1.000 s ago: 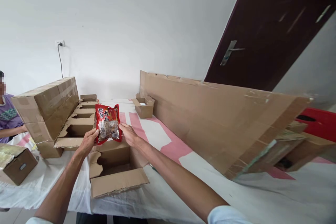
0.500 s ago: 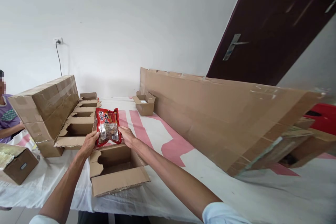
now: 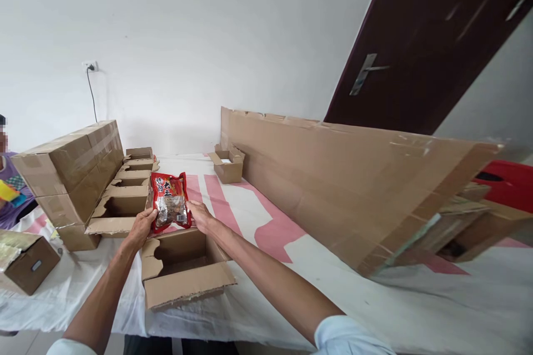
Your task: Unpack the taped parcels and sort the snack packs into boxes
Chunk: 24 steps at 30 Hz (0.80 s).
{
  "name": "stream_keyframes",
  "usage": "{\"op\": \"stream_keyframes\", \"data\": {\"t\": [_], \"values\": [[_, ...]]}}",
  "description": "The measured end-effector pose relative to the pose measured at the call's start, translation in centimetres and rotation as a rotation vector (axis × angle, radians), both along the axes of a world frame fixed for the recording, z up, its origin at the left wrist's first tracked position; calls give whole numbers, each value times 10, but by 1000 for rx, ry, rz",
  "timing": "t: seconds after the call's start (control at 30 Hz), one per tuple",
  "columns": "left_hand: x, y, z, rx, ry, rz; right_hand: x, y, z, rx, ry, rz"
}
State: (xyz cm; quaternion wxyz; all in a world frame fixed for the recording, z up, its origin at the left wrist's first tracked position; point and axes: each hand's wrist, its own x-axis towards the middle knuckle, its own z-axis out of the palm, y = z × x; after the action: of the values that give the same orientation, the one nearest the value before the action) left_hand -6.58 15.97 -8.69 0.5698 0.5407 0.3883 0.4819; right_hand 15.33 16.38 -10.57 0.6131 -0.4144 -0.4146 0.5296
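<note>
A red food packet [image 3: 170, 202] with a clear window and large printed characters is held upright between both hands. My left hand [image 3: 144, 226] is closed on its lower left edge, thumb towards me. On the packet's right edge my right hand [image 3: 200, 215] has a similar grip. Just below and nearer to me stands an open cardboard box [image 3: 189, 287], its front flap folded outward. The part of the box's inside that shows holds nothing I can make out. Both hands are above the far rim of this box.
Several open cardboard boxes [image 3: 120, 205] line up at the left, beside a stack of taped cartons [image 3: 69, 169]. A small open box [image 3: 228, 165] stands farther back by a long cardboard panel [image 3: 333, 188]. Another carton [image 3: 31, 263] lies at left. A person [image 3: 14, 188] is at the far left.
The packet and both hands stay almost in place. My view shifts slightly. At the far left, something yellow and blue has appeared in front of the other person.
</note>
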Motion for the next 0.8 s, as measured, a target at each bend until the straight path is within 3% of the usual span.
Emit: {"op": "stream_keyframes", "data": {"t": [0.37,0.57,0.67,0.8], "values": [[3,-7,24,75,-38,-23,5,-7,22,146,38,3],[2,-35,37,149,4,-52,2,-40,37,214,69,36],[-13,-56,37,199,157,-41,10,-63,38,208,94,-31],[-62,-73,23,186,373,98,37,-87,35,203,152,-245]]}}
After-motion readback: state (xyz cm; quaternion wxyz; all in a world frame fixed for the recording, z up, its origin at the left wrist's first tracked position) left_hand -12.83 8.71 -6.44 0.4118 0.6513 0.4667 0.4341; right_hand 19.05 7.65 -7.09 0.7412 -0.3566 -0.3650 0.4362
